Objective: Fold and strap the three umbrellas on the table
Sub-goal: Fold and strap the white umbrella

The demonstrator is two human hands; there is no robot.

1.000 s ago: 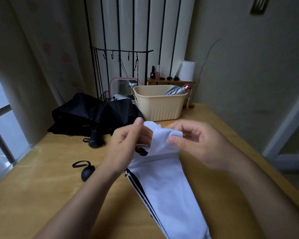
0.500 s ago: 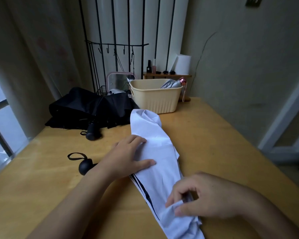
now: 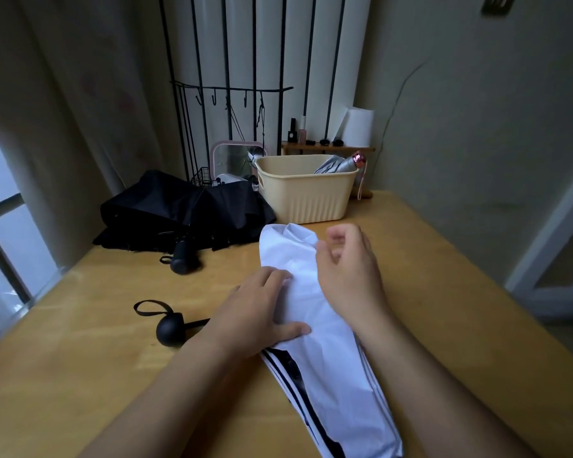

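Note:
A white umbrella (image 3: 331,368) with black stripes lies lengthwise on the wooden table (image 3: 80,342), its canopy loosely gathered. My left hand (image 3: 258,312) presses flat on its left side, fingers spread. My right hand (image 3: 348,269) hovers over the upper part of the canopy, fingers loosely curled at a fold, blurred. Its black round handle (image 3: 171,328) with a wrist loop lies left of my left hand. A black umbrella (image 3: 182,209) sprawls unfolded at the back left, handle (image 3: 182,259) toward me. A silver umbrella (image 3: 338,165) rests in the cream basket (image 3: 305,193).
The basket stands at the back centre, in front of a small wooden shelf (image 3: 328,148) with bottles and a paper roll. A pink-framed mirror (image 3: 235,157) and a wire rack stand behind the black umbrella. A window is at the left, a wall at the right.
My right hand has moved from the near end of the white umbrella up to its far part. My left hand stays pressed on the canopy. Earlier both hands held the top fold.

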